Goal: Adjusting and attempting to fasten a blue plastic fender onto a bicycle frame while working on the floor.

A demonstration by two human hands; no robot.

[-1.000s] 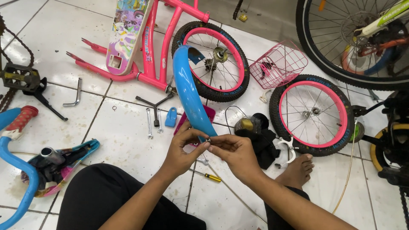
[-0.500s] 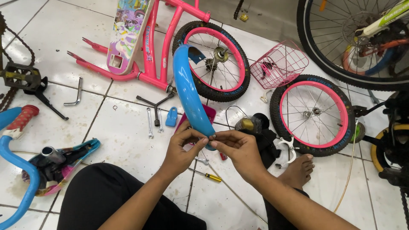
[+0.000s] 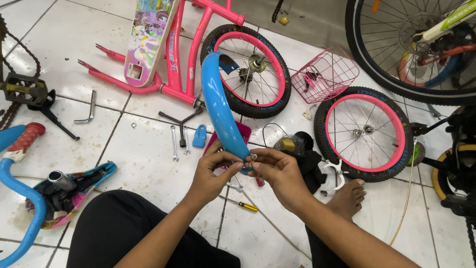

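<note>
A blue handlebar lay at the far left on the tiled floor, with small wrenches beyond it. The left hand pinched the lower end of the curved blue fender, held upright over the floor. The right hand pinched a small silver fastener against that same end. A pink-rimmed wheel lay to the right.
</note>
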